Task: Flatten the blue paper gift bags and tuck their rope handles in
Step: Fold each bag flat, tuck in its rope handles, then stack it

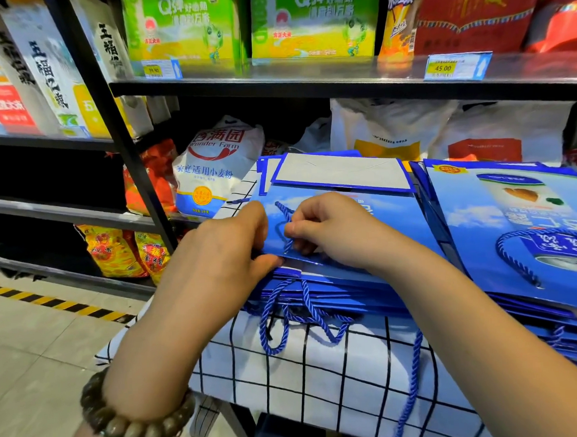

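A flattened blue paper gift bag [373, 214] lies on top of a stack of such bags on a checked cloth. Its blue rope handle [285, 228] lies in a loop on the bag's face near the front edge. My right hand [331, 229] pinches that rope with curled fingers. My left hand [228, 251] grips the bag's front left edge, thumb under the edge and fingers on top. Several rope handles [302, 314] of lower bags hang loose over the front of the stack.
A second stack of blue bags [515, 226] lies to the right, a rope loop on its top. The white cloth with black grid [339, 382] covers a small table. Black shelves [115, 127] with flour and rice sacks stand behind and left. Tiled floor with hazard tape lies left.
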A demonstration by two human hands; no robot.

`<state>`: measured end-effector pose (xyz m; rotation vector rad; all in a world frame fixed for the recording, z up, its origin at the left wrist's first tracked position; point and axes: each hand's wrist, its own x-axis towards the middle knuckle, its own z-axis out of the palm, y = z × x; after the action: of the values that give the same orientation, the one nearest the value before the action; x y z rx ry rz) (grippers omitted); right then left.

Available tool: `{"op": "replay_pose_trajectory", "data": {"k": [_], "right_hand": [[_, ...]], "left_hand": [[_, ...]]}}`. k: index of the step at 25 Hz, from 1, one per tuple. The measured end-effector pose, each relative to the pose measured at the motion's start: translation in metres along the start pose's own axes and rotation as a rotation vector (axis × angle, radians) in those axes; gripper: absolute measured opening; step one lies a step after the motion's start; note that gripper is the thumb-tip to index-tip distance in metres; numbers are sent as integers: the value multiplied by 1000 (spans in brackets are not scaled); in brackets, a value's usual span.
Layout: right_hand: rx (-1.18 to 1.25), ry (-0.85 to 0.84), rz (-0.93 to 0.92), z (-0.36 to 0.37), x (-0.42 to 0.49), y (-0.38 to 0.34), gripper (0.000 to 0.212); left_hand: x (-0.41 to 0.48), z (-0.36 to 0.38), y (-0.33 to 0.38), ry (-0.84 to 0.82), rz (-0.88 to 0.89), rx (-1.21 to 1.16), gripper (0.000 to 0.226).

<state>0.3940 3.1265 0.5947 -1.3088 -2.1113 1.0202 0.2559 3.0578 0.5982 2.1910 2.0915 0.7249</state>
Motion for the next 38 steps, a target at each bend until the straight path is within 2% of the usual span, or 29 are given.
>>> {"op": "replay_pose_trajectory", "data": {"k": [4,7,9,11,13,14,15,16,18,19,20,22,23,25,27,30,32,34,36,38], "right_hand": [[-124,58,-53,-4,-12,-4,18],[-572,-12,-132,-12,-34,-14,32],[-800,28,-233,-11,-40,-19,30],[-759,77,-264,-15,-37,-22,29],[-660,168,-280,-23,-29,-21,29],[-633,254,-302,-27,-25,-19,30],[-598,357,-335,-30,-22,-19,30],[-544,477,-363,-33,-21,-20,31],[-376,707,-395,-41,-23,-27,31],[-279,800,-409,-48,-25,-30,29],[-189,882,-422,-54,-27,-32,26],[105,973,-423,-63,-32,-34,21],[333,971,-412,-64,-37,-34,20],[761,897,-355,-61,-49,-33,24],[960,830,-237,-51,-62,-26,27],[1074,632,67,-36,-80,-2,22],[832,331,275,-34,-93,11,16],[459,62,356,-35,-103,13,17],[204,58,264,-38,-104,10,18],[-109,260,32,-41,-95,9,12]], "left_hand": [[2,2,-7,26,113,54,23],[3,5,-9,154,120,52,16],[6,8,-7,290,122,63,17],[7,14,-4,470,85,-76,21],[5,17,4,615,-16,-458,30],[4,20,11,601,-92,-682,35],[1,21,22,512,-166,-848,39],[-2,26,32,388,-199,-895,42],[-6,38,49,145,-114,-682,44],[-6,38,55,89,-63,-573,49],[-4,37,57,78,7,-554,56],[1,32,59,43,124,-746,66],[2,28,59,22,156,-774,67],[2,24,58,80,188,-576,64],[5,17,51,296,267,-291,53],[13,8,24,447,538,95,49],[11,4,12,353,576,182,44],[4,5,12,59,514,152,35],[-1,8,9,-195,397,93,36],[0,4,6,-296,309,-9,36]]}}
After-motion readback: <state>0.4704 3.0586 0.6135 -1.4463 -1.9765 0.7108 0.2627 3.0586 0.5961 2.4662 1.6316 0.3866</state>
